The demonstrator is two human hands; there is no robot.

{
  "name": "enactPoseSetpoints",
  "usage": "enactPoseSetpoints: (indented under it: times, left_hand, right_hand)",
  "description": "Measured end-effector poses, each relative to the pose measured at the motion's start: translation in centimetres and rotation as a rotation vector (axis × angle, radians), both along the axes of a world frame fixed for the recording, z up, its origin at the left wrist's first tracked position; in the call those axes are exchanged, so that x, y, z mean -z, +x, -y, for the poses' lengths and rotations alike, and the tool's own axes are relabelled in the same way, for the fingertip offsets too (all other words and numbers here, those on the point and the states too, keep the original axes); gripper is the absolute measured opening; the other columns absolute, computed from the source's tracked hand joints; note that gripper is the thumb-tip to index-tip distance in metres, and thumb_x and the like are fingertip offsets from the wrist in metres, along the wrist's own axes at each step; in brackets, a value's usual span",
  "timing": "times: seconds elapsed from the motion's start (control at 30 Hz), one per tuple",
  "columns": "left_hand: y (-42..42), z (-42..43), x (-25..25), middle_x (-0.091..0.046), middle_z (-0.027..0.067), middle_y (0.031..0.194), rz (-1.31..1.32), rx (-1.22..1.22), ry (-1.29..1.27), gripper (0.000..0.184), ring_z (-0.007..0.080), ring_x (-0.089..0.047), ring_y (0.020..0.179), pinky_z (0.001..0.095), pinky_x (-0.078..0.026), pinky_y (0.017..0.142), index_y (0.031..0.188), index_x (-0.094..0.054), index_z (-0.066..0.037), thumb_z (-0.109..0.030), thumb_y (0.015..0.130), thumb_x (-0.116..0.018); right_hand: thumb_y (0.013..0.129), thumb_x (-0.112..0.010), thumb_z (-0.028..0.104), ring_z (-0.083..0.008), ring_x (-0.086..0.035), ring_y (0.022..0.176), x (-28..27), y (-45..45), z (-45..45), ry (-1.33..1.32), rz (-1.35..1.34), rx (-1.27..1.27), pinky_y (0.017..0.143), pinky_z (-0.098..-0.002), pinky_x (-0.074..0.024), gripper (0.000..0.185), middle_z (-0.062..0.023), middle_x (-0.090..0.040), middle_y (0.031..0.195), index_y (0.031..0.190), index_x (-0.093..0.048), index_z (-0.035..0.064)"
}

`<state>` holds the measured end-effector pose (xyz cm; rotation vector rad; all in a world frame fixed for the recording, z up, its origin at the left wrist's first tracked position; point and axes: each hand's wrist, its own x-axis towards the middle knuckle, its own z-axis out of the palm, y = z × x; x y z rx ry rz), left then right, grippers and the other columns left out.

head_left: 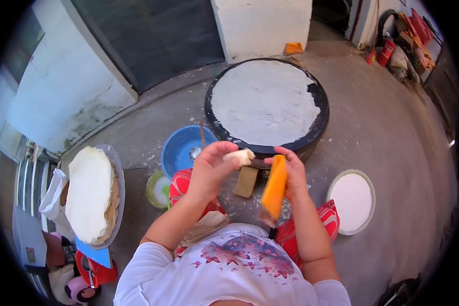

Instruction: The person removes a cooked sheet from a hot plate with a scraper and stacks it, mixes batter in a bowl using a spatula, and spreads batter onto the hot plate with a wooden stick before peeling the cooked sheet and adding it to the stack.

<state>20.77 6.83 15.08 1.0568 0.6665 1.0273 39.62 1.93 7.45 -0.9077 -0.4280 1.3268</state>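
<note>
My left hand (212, 169) is closed around a small cream-coloured rolled piece of flatbread (241, 156), whose end sticks out past my fingers. In my right hand (294, 174) is a flat orange scraper (274, 187), tilted with its lower end toward my lap. Both hands are above my knees, in front of a large round black griddle (319, 97). A thin whitish sheet of flatbread (265, 102) covers most of the griddle, and its right edge is ragged. Below my hands a brownish block (246, 182) stands by the griddle.
To the left, a stack of pale round flatbreads (91, 196) rests on a round board. A blue basin (174, 153) and a small green bowl (158, 188) stand nearer. A tub of white batter or powder (351, 203) is on the right. A red bucket (107, 270) sits lower left.
</note>
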Motion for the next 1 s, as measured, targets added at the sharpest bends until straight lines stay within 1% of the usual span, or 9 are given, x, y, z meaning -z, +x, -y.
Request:
enactPoseSetpoints:
  times: [0.07, 0.23, 0.37, 0.47, 0.5, 0.63, 0.7, 0.9, 1.0]
  left_hand:
    - [-0.9, 1.6, -2.1, -0.057, 0.0069, 0.092, 0.018, 0.028, 0.382, 0.025, 0.0156, -0.055, 0.087, 0.0281, -0.044, 0.076, 0.096, -0.054, -0.003, 0.001, 0.073, -0.064]
    - [-2.4, 4.3, -9.5, -0.059, 0.012, 0.091, 0.526, 0.709, 0.916, 0.006, 0.0316, -0.057, 0.081, 0.0426, -0.046, 0.069, 0.08, -0.058, -0.004, -0.008, 0.078, -0.062]
    - [-2.2, 5.6, -11.7, -0.059, 0.0117, 0.085, 0.68, 0.592, 0.991, 0.005, 0.0252, -0.058, 0.078, 0.0358, -0.044, 0.067, 0.079, -0.062, -0.004, -0.003, 0.081, -0.057]
    - [-2.8, 4.7, -12.1, -0.06, 0.0106, 0.086, 0.701, 0.614, 0.98, 0.003, 0.0227, -0.059, 0.082, 0.0358, -0.043, 0.07, 0.079, -0.061, -0.004, -0.001, 0.079, -0.059]
    - [-2.9, 4.3, -12.1, -0.06, 0.0103, 0.087, 0.724, 0.68, 0.99, 0.002, 0.0216, -0.059, 0.083, 0.0364, -0.043, 0.071, 0.079, -0.061, -0.004, -0.002, 0.078, -0.059]
    - [-2.8, 2.1, -10.3, -0.056, 0.0151, 0.102, 0.84, 0.689, 1.162, 0.015, 0.0275, -0.053, 0.099, 0.0425, -0.039, 0.083, 0.093, -0.06, -0.001, -0.01, 0.081, -0.056]
    - [-3.5, 3.2, -8.2, -0.059, 0.0132, 0.091, 0.642, 0.16, 0.956, 0.014, 0.0344, -0.055, 0.088, 0.0436, -0.045, 0.073, 0.085, -0.06, -0.004, -0.016, 0.078, -0.064]
    - [-9.1, -1.1, -0.5, -0.052, 0.0183, 0.107, -0.74, -0.258, 0.947, 0.039, 0.0401, -0.042, 0.109, 0.0478, -0.03, 0.092, 0.103, -0.056, -0.002, -0.019, 0.069, -0.063]
    - [-11.4, -1.7, 4.6, -0.04, 0.0208, 0.122, -1.116, -0.331, 0.874, 0.047, 0.0407, -0.031, 0.118, 0.0499, -0.024, 0.097, 0.113, -0.049, 0.0, -0.02, 0.072, -0.059]
  right_hand:
    - [0.079, -0.06, 0.011, -0.0135, -0.052, 0.044, -0.7, 0.3, 0.0, -0.081, -0.059, 0.054, 0.039, -0.0265, -0.0411, 0.034, -0.0137, -0.063, 0.083, 0.109, -0.048, 0.0046]
    - [0.084, -0.051, 0.022, -0.018, -0.058, 0.063, 2.9, 2.4, 0.2, -0.151, -0.23, -0.055, 0.052, -0.0255, -0.0438, 0.029, -0.0129, -0.061, 0.08, 0.107, -0.049, 0.0046]
    - [0.089, -0.042, 0.034, -0.0212, -0.06, 0.073, 5.1, 2.4, -0.4, -0.393, -0.242, 0.042, 0.066, -0.03, -0.0464, 0.034, -0.0118, -0.061, 0.092, 0.107, -0.052, 0.0069]
    - [0.09, -0.04, 0.042, -0.0201, -0.055, 0.061, 1.0, 0.4, -0.4, -0.425, -0.274, 0.101, 0.058, -0.0335, -0.0461, 0.039, -0.0103, -0.061, 0.084, 0.102, -0.055, 0.0083]
    - [0.089, -0.044, 0.037, -0.0225, -0.059, 0.078, 2.4, 0.8, -0.4, -0.33, -0.295, 0.028, 0.073, -0.034, -0.0466, 0.037, -0.0089, -0.062, 0.091, 0.106, -0.054, 0.0055]
    - [0.081, -0.059, 0.015, -0.0219, -0.06, 0.087, 4.0, 2.6, 0.4, -0.402, -0.036, -0.065, 0.081, -0.0327, -0.0462, 0.028, -0.0108, -0.062, 0.099, 0.106, -0.054, 0.002]
    - [0.08, -0.059, 0.01, -0.0207, -0.06, 0.086, 3.7, 4.6, 0.0, -0.393, 0.136, -0.025, 0.08, -0.0318, -0.0465, 0.027, -0.0104, -0.062, 0.098, 0.105, -0.054, 0.0017]
    - [0.077, -0.058, 0.002, -0.0193, -0.06, 0.086, 5.5, 15.8, -2.0, -0.359, 0.847, 0.463, 0.076, -0.0297, -0.0471, 0.033, -0.0101, -0.061, 0.097, 0.109, -0.051, -0.0002]
    - [0.074, -0.06, 0.004, -0.0197, -0.061, 0.082, 8.8, 21.9, -3.8, -0.519, 1.081, 0.637, 0.076, -0.0301, -0.0472, 0.035, -0.0104, -0.062, 0.092, 0.108, -0.052, -0.0003]
